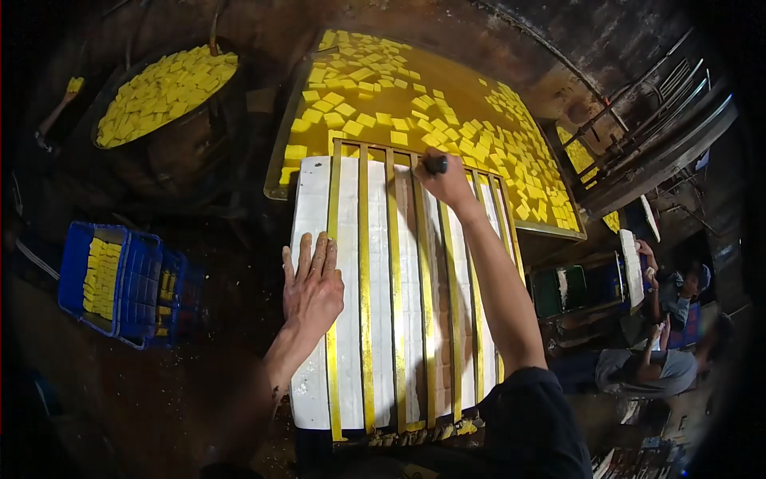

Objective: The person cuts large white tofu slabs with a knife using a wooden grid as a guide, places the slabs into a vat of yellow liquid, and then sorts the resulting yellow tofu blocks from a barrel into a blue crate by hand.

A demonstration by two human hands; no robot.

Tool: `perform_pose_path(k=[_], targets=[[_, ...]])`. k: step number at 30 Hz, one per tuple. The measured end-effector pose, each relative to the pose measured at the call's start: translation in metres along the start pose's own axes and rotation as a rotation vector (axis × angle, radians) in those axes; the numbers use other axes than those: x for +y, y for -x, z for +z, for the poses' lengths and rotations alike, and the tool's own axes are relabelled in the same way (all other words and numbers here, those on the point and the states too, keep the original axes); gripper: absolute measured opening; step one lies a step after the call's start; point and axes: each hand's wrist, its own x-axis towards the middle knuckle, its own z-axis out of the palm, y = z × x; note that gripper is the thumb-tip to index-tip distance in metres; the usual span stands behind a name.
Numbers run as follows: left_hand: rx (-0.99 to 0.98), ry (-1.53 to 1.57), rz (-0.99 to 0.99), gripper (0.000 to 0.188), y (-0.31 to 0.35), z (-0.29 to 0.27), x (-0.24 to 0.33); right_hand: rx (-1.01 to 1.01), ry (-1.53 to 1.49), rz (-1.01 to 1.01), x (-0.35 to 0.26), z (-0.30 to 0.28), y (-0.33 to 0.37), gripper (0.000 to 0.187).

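A wide white slab that looks like tofu (313, 191) lies in front of me, scored with faint lines. Over it sits a yellow slatted frame (365, 319), its long bars running away from me. My left hand (313, 283) lies flat with fingers stretched, on the slab's left edge and beside the outermost left bar. At the frame's far end, my right hand (448, 182) is closed around a black-handled tool (436, 165). Whatever blade or tip it has is hidden from view.
Beyond the slab stands a large tank (278, 164) of yellow liquid with many floating yellow blocks. A heaped round vat (171, 172) is far left, above blue crates (136, 287) of yellow blocks. At right, co-workers (650, 371) stand near a white slab (632, 267).
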Motion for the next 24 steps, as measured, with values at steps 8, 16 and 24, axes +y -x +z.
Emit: perform_pose_path(k=[8,16,24], targets=[[0.037,-0.038,-0.002,0.049,0.0,-0.001,-0.008,-1.02,-0.346,0.359,-0.184,-0.141,0.254,0.015],[0.074,0.057,-0.03,0.046,0.005,-0.002,-0.008,0.035,-0.105,0.0,-0.113,-0.022,-0.008,0.013],[0.043,0.043,-0.03,0.047,0.005,-0.003,-0.01,-0.132,-0.085,-0.01,-0.085,0.007,0.057,0.012]])
